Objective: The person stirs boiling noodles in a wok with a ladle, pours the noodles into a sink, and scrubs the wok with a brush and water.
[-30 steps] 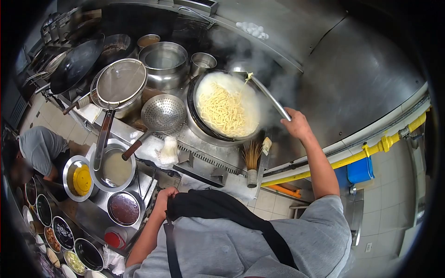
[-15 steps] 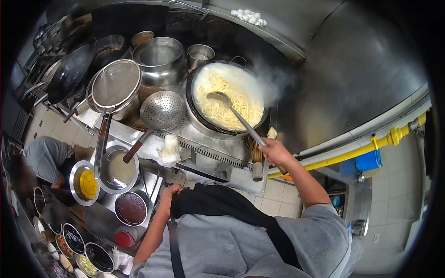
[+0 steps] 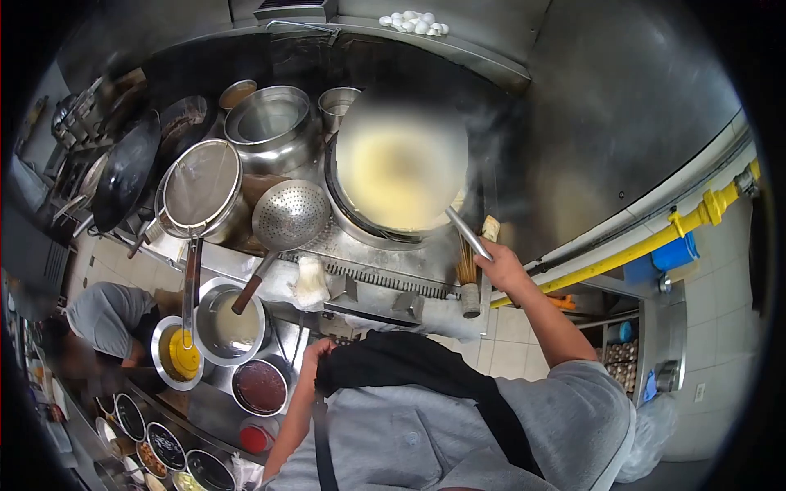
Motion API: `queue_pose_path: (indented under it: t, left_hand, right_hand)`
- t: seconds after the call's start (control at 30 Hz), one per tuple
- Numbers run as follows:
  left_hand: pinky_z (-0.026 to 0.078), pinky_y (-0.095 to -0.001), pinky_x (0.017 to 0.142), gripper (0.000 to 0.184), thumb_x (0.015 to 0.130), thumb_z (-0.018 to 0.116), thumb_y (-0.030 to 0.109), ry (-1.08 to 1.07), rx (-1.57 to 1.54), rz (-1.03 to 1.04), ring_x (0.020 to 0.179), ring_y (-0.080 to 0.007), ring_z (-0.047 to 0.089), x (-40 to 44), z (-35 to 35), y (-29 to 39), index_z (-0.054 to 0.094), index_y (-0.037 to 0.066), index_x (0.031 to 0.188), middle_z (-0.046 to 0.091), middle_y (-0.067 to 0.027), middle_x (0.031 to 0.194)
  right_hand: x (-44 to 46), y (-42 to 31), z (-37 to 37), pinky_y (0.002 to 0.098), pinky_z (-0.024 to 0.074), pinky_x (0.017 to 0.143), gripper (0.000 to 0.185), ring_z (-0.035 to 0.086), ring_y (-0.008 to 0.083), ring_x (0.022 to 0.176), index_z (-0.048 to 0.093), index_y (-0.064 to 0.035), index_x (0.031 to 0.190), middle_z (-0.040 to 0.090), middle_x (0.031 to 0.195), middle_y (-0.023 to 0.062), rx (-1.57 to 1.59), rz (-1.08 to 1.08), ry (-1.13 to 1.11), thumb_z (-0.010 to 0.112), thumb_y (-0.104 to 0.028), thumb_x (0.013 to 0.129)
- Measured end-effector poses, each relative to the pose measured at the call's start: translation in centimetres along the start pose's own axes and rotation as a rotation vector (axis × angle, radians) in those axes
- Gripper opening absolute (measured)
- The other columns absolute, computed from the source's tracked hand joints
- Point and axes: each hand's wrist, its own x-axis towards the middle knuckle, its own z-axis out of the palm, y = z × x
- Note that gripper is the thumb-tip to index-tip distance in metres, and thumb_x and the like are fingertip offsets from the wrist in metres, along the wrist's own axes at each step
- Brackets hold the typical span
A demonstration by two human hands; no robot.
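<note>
My right hand (image 3: pixel 501 267) is wrapped round the metal handle of a ladle (image 3: pixel 465 229). The handle slants up and left over the wok (image 3: pixel 334 190), where a pale blur hides the ladle's bowl and most of the yellowish contents. Down by my waist, my left hand (image 3: pixel 318 355) is closed against the edge of the black apron (image 3: pixel 393 362); whether it grips anything is hidden. A bamboo brush (image 3: pixel 469 288) stands just left of my right hand. On the stove left of the wok lies a perforated strainer (image 3: pixel 291 214) with a wooden handle.
A mesh sieve (image 3: pixel 201 182) rests on a pot, near a large steel pot (image 3: pixel 268 116). Bowls of cloudy liquid (image 3: pixel 231 323), yellow liquid (image 3: pixel 180 357) and dark red sauce (image 3: pixel 260 388) stand at left. Another person (image 3: pixel 113 321) bends there. A yellow pipe (image 3: pixel 622 250) runs at right.
The view has shifted slightly. My right hand still holds the ladle, its handle now nearer the wok's right rim. The noodles, clear before, are now blurred. My left hand stays at my waist.
</note>
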Motion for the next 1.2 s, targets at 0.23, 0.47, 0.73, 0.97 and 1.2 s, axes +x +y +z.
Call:
queue_pose_path:
  t: [0.23, 0.47, 0.73, 0.97, 1.2]
  left_hand:
    - [0.035, -0.0182, 0.06, 0.017, 0.076, 0.052, -0.007, 0.004, 0.144, 0.119, 0.067, -0.0041, 0.044, -0.7, -0.4, -0.8, 0.052, 0.01, 0.073, 0.047, 0.0064, 0.074]
    - [0.035, -0.0186, 0.056, 0.013, 0.076, 0.056, -0.005, 0.051, 0.14, 0.116, 0.063, -0.004, 0.045, -2.1, -0.5, -0.7, 0.056, 0.008, 0.074, 0.051, 0.0062, 0.071]
    - [0.034, -0.0188, 0.058, 0.013, 0.076, 0.059, -0.004, -0.072, 0.176, 0.176, 0.066, -0.003, 0.044, -0.2, -0.6, -3.2, 0.054, 0.008, 0.074, 0.049, 0.0077, 0.072]
    - [0.033, -0.0191, 0.058, 0.015, 0.078, 0.061, 0.001, -0.104, 0.156, 0.092, 0.066, -0.0037, 0.043, -0.4, 0.5, -1.3, 0.05, 0.009, 0.071, 0.047, 0.0071, 0.071]
    - [0.034, -0.0198, 0.059, 0.018, 0.077, 0.064, 0.003, -0.2, 0.19, 0.095, 0.065, -0.0041, 0.043, 0.8, 1.9, 0.3, 0.049, 0.009, 0.07, 0.048, 0.0069, 0.07]
  right_hand:
    - [3.5, -0.8, 1.1, 0.0414, 0.0479, 0.088, 0.035, 0.062, 0.0378, 0.098, 0.059, -0.0057, 0.117, 0.065, 0.102, 0.022, -0.088, -0.033, -0.027, 0.059, -0.023, 0.087]
    - [5.7, -2.6, -3.2, 0.0426, 0.0484, 0.084, 0.03, 0.062, 0.0377, 0.095, 0.061, -0.0057, 0.112, 0.066, 0.1, 0.0204, -0.036, -0.195, 0.09, 0.058, -0.02, 0.086]
    - [7.5, -2.8, -1.1, 0.0456, 0.0467, 0.089, 0.028, 0.059, 0.038, 0.104, 0.059, -0.0062, 0.11, 0.063, 0.108, 0.021, -0.254, -0.114, 0.064, 0.055, -0.021, 0.087]
    - [-4.2, 0.0, -2.6, 0.0476, 0.0482, 0.089, 0.048, 0.062, 0.0384, 0.097, 0.049, -0.0128, 0.134, 0.065, 0.105, 0.0218, -0.363, 0.061, -0.013, 0.055, -0.022, 0.087]
    - [-7.7, 0.8, -5.5, 0.0446, 0.0477, 0.091, 0.049, 0.061, 0.038, 0.098, 0.051, -0.0092, 0.133, 0.064, 0.108, 0.021, -0.249, -0.056, 0.0, 0.058, -0.021, 0.086]
